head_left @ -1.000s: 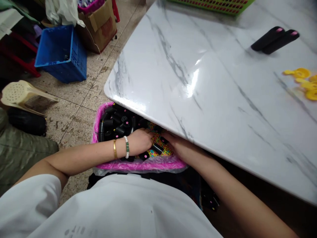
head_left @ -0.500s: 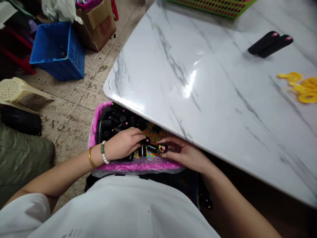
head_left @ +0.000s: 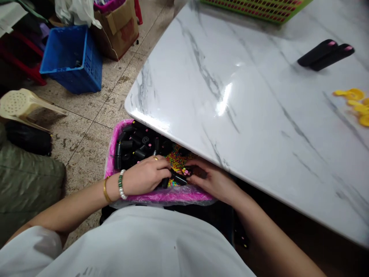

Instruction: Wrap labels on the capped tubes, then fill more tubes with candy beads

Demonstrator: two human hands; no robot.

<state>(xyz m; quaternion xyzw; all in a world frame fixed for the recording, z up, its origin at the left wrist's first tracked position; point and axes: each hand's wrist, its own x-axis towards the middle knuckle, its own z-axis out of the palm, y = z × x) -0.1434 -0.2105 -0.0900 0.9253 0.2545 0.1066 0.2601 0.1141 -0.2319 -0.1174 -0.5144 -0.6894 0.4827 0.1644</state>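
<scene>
A blue plastic crate (head_left: pixel 72 61) stood on the tiled floor, left of the pink-lined bin (head_left: pixel 161 197) holding black cylinders (head_left: pixel 135 144) and coloured beads (head_left: pixel 176 161). The left hand (head_left: pixel 145 176) was curled, its fingers (head_left: pixel 164 163) closed on one black cylinder (head_left: pixel 179 179) lying over the beads. The right hand (head_left: pixel 211 179), partly closed, pinched that cylinder's pink-marked end. A marble table (head_left: pixel 230 96) overhung the bin.

Pink-lined bin (head_left: pixel 112 161) — partly under marble tabletop (head_left: pixel 230 96), green basket (head_left: pixel 253 5) cut off above
</scene>
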